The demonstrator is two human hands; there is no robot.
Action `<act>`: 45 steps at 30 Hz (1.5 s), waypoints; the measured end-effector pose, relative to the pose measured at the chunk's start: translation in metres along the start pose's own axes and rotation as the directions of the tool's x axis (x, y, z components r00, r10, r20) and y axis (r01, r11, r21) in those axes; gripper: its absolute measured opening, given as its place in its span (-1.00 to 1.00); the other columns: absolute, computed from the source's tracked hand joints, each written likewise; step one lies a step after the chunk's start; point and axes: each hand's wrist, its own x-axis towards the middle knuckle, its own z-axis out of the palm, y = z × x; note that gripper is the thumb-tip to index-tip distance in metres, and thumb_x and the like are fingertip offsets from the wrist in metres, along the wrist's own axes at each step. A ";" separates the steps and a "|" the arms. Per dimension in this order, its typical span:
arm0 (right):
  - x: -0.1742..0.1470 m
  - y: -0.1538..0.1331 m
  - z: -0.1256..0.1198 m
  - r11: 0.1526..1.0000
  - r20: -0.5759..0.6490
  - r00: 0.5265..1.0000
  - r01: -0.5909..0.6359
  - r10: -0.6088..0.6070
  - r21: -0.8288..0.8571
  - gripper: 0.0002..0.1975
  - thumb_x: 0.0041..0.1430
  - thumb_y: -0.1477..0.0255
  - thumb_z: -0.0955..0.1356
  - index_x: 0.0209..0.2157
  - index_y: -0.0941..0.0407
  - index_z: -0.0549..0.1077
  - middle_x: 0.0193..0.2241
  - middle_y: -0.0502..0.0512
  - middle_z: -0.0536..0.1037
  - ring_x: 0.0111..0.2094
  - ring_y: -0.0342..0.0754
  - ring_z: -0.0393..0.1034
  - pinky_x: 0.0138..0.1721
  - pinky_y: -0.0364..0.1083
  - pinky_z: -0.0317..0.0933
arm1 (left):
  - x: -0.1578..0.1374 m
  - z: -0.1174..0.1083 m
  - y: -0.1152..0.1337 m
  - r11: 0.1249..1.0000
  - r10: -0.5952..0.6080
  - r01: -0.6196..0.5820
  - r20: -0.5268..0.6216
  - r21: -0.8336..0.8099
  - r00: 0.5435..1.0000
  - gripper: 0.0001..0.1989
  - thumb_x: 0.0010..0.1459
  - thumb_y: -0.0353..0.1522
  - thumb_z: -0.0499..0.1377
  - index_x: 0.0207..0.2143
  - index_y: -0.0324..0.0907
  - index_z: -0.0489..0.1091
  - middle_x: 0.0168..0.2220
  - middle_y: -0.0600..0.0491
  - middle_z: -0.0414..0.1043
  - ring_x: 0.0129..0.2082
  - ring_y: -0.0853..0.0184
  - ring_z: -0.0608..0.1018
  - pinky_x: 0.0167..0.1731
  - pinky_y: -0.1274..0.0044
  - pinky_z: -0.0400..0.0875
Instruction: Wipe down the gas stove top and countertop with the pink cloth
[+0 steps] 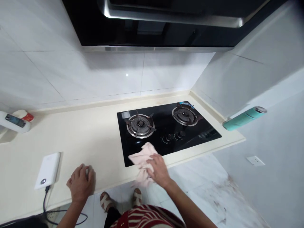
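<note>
My right hand (158, 169) is closed on a pale pink cloth (143, 155). The cloth lies over the front left edge of the black gas cooktop (158, 126), and its lower end hangs over the counter edge, slightly blurred. My left hand (81, 183) rests on the cream countertop (95, 136), fingers loosely bent and a small gap showing beside the thumb; I see nothing held in it. Left of it lies a white power bank (48, 170) with a black cable (44, 201) plugged in. The cooktop has a left burner (140, 124), a right burner (184, 114) and two knobs (174, 136).
Above the cooktop hangs a black range hood (156, 31). A teal bottle (244, 118) stands at the counter's right end by the wall. At the far left are a white device with a dark screen (14, 122) and a red and white cup (23, 115).
</note>
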 end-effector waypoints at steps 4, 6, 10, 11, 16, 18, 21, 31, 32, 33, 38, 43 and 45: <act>-0.024 0.086 -0.040 0.944 -0.124 0.961 -0.267 0.246 -0.192 -0.67 0.24 0.31 0.28 -0.02 0.13 0.46 0.01 0.25 0.37 0.10 0.15 0.18 0.17 0.16 0.11 | 0.000 -0.002 0.001 1.000 -0.015 0.015 0.019 0.001 1.000 -0.60 0.32 -0.18 -0.07 0.01 -0.14 0.42 0.24 -0.13 0.30 0.24 0.08 0.29 0.16 0.15 0.12; -0.026 0.118 -0.055 0.890 -0.170 0.927 -0.370 0.335 -0.265 -0.64 0.25 0.27 0.27 0.00 0.13 0.45 0.03 0.26 0.37 0.10 0.16 0.18 0.16 0.15 0.12 | 0.000 -0.003 0.002 1.000 -0.016 0.016 0.023 -0.002 1.000 -0.60 0.31 -0.19 -0.06 0.00 -0.14 0.43 0.23 -0.14 0.31 0.23 0.08 0.30 0.16 0.15 0.12; -0.021 0.147 -0.067 0.780 -0.222 0.851 -0.525 0.476 -0.341 -0.61 0.25 0.26 0.24 0.02 0.10 0.45 0.07 0.26 0.36 0.11 0.21 0.18 0.08 0.15 0.17 | 0.000 -0.001 0.000 1.000 -0.011 0.011 0.006 0.001 1.000 -0.61 0.31 -0.20 -0.06 -0.01 -0.14 0.44 0.22 -0.14 0.32 0.22 0.08 0.31 0.16 0.14 0.12; -0.019 0.146 -0.065 0.757 -0.243 0.832 -0.555 0.499 -0.344 -0.61 0.24 0.26 0.24 0.02 0.10 0.45 0.06 0.26 0.37 0.10 0.22 0.19 0.05 0.15 0.18 | 0.000 0.000 -0.001 1.000 -0.012 0.012 0.004 0.005 1.000 -0.61 0.31 -0.20 -0.06 -0.01 -0.14 0.44 0.23 -0.14 0.32 0.22 0.08 0.31 0.16 0.14 0.12; -0.011 0.109 -0.040 0.672 -0.381 0.744 -0.664 0.549 -0.327 -0.60 0.21 0.26 0.25 0.00 0.16 0.44 0.02 0.38 0.38 0.03 0.31 0.26 -0.03 0.19 0.20 | -0.003 0.006 -0.006 1.000 0.003 -0.003 -0.012 0.024 1.000 -0.61 0.32 -0.20 -0.06 0.01 -0.13 0.43 0.24 -0.14 0.31 0.23 0.10 0.30 0.17 0.16 0.11; -0.009 0.081 -0.024 0.720 -0.364 0.781 -0.617 0.508 -0.319 -0.61 0.20 0.26 0.26 -0.01 0.13 0.43 0.01 0.38 0.38 0.02 0.34 0.27 -0.05 0.22 0.20 | -0.005 0.007 -0.006 1.000 0.008 -0.008 -0.019 0.021 1.000 -0.62 0.32 -0.21 -0.06 0.01 -0.13 0.43 0.23 -0.13 0.32 0.23 0.10 0.31 0.17 0.16 0.11; -0.005 0.027 0.003 0.869 -0.271 0.892 -0.427 0.361 -0.250 -0.69 0.20 0.29 0.27 -0.05 0.05 0.43 0.00 0.33 0.39 0.04 0.33 0.25 -0.02 0.24 0.20 | -0.006 0.006 -0.006 1.000 0.006 -0.006 -0.035 0.017 0.999 -0.63 0.32 -0.22 -0.05 0.00 -0.13 0.44 0.22 -0.14 0.33 0.23 0.10 0.31 0.16 0.17 0.11; 0.024 -0.109 0.060 0.999 0.087 0.996 -0.022 0.019 0.029 -0.60 0.06 0.30 0.43 -0.03 0.04 0.46 0.08 0.24 0.39 0.22 0.29 0.10 0.21 0.28 -0.02 | -0.003 0.005 -0.006 1.000 0.016 -0.015 -0.028 0.026 0.999 -0.63 0.34 -0.22 -0.05 0.01 -0.13 0.43 0.22 -0.14 0.32 0.22 0.10 0.31 0.16 0.18 0.12; 0.024 -0.109 0.059 0.999 0.110 0.994 -0.015 0.011 0.038 -0.60 0.07 0.29 0.43 -0.03 0.04 0.46 0.08 0.22 0.39 0.22 0.27 0.10 0.22 0.27 -0.03 | -0.003 0.006 -0.007 1.000 0.016 -0.016 -0.025 0.027 1.000 -0.63 0.34 -0.22 -0.05 0.01 -0.13 0.43 0.23 -0.14 0.32 0.23 0.09 0.30 0.16 0.17 0.13; 0.024 -0.108 0.058 0.999 0.118 0.993 -0.009 0.003 0.050 -0.61 0.08 0.29 0.44 -0.03 0.04 0.46 0.08 0.21 0.39 0.21 0.25 0.10 0.22 0.25 -0.03 | -0.003 0.007 -0.007 0.999 0.018 -0.018 -0.026 0.027 1.000 -0.63 0.34 -0.21 -0.05 0.02 -0.14 0.43 0.23 -0.14 0.32 0.23 0.09 0.30 0.15 0.16 0.13; 0.019 -0.102 0.054 0.997 0.050 0.999 0.013 -0.017 0.076 -0.65 0.08 0.38 0.43 -0.05 0.04 0.48 0.07 0.18 0.40 0.18 0.21 0.13 0.19 0.20 0.03 | -0.007 0.009 -0.010 0.999 0.036 -0.036 -0.047 0.003 0.998 -0.64 0.34 -0.23 -0.04 0.01 -0.13 0.44 0.22 -0.13 0.33 0.21 0.08 0.32 0.14 0.16 0.15; 0.014 -0.104 0.058 0.997 -0.024 0.997 0.076 -0.076 0.007 -0.67 0.09 0.47 0.38 -0.06 0.04 0.49 0.05 0.19 0.39 0.17 0.20 0.14 0.17 0.20 0.08 | -0.010 0.014 -0.012 0.998 0.056 -0.057 -0.077 -0.008 0.995 -0.66 0.34 -0.27 -0.03 0.01 -0.13 0.45 0.21 -0.15 0.36 0.21 0.08 0.33 0.12 0.17 0.18; 0.014 -0.108 0.060 0.997 -0.053 0.996 0.067 -0.069 -0.029 -0.68 0.09 0.48 0.36 -0.07 0.05 0.48 0.04 0.19 0.39 0.17 0.20 0.15 0.17 0.19 0.09 | -0.011 0.016 -0.013 0.998 0.056 -0.057 -0.082 -0.004 0.995 -0.67 0.34 -0.29 -0.03 0.01 -0.14 0.45 0.20 -0.15 0.37 0.23 0.08 0.33 0.11 0.17 0.19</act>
